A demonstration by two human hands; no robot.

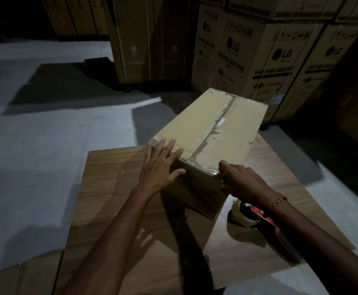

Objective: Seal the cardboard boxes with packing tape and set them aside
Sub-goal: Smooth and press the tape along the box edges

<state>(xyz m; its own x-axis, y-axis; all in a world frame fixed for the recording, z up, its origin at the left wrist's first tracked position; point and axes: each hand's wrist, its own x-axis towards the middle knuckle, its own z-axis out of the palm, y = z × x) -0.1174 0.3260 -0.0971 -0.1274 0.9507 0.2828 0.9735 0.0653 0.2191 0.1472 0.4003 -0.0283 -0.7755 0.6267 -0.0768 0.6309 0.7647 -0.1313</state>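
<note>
Cardboard fills my view: a flat sheet [114,188] on the floor, and on it a closed cardboard box [208,133] with tape along its top seam. My left hand [161,167] lies open, fingers spread flat on the box's near top edge. My right hand [240,182] curls around the near corner, pressing tape down. I'd rub firmly over the edge. A red tape dispenser [257,216] rests just beside my right wrist.
</note>
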